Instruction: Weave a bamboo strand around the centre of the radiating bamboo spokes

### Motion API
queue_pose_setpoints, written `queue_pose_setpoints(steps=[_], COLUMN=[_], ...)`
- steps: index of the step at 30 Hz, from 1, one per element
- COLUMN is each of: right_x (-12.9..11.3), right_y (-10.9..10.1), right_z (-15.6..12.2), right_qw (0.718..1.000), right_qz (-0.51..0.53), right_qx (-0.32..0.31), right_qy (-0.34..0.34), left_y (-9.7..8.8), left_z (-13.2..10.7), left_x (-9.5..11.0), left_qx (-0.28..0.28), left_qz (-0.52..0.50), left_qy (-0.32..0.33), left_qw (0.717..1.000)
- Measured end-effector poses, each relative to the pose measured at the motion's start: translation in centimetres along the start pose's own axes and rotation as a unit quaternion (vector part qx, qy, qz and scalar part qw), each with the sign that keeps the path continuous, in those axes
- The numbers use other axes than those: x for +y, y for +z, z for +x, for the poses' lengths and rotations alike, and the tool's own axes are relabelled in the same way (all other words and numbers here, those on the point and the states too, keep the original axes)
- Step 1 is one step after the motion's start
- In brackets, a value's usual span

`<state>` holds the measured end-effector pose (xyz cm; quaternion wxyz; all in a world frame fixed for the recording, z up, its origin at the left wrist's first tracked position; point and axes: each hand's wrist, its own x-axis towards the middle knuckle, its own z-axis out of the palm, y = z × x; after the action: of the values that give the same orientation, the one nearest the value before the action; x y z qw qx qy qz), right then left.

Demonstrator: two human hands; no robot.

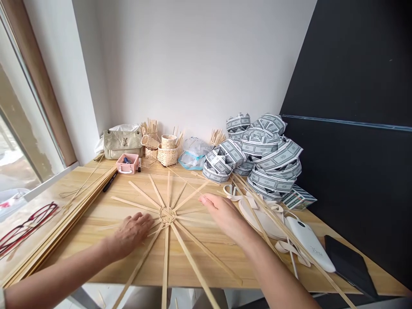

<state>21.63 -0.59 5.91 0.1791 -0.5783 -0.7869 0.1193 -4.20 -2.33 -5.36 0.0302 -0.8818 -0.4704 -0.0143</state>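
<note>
A radial base of flat bamboo strips (167, 257) lies on the table, its spokes fanning out from a small woven ring (167, 216) at the centre. My left hand (137, 227) rests flat over the spokes on the ring's left side, its fingers stretched toward the ring and holding nothing that I can see. To the right of the ring, my right hand (222, 212) pinches a thin bamboo strand (185, 180) between thumb and forefinger, slightly above the spokes. The strand stretches from those fingertips toward the far left.
Long bamboo strips (71, 214) lie along the table's left side near red glasses (28, 227). Small woven baskets (167, 154), a pink box (128, 164) and a handbag (123, 143) stand behind. Patterned paper-like bands (267, 150), scissors (230, 189), a power bank (310, 244) and a phone (349, 264) occupy the right.
</note>
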Motion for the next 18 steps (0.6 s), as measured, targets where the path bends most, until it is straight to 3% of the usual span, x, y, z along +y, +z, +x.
queue_pose_setpoints(steps=[3, 7, 12, 15, 18], right_x=[-0.3, -0.5, 0.1, 0.3, 0.2], right_y=[-0.4, -0.4, -0.3, -0.3, -0.4], right_z=[-0.6, -1.0, -1.5, -2.1, -2.9], right_qw=[1.0, 1.0, 0.998, 0.998, 0.998], right_qz=[0.004, 0.01, 0.019, 0.03, 0.039], right_qx=[0.012, 0.027, 0.042, 0.049, 0.038], right_qy=[-0.006, 0.003, 0.031, 0.038, 0.033], left_y=[0.2, 0.2, -1.8, -2.2, -1.3], left_z=[0.5, 1.0, 2.0, 4.0, 6.0], left_x=[1.2, 2.8, 3.0, 1.8, 0.4], left_qx=[-0.012, -0.012, -0.053, -0.012, 0.019], left_qz=[0.018, 0.029, 0.0, -0.033, -0.047], left_qy=[-0.022, 0.011, 0.021, 0.091, 0.191], left_qw=[1.0, 0.999, 0.998, 0.995, 0.98])
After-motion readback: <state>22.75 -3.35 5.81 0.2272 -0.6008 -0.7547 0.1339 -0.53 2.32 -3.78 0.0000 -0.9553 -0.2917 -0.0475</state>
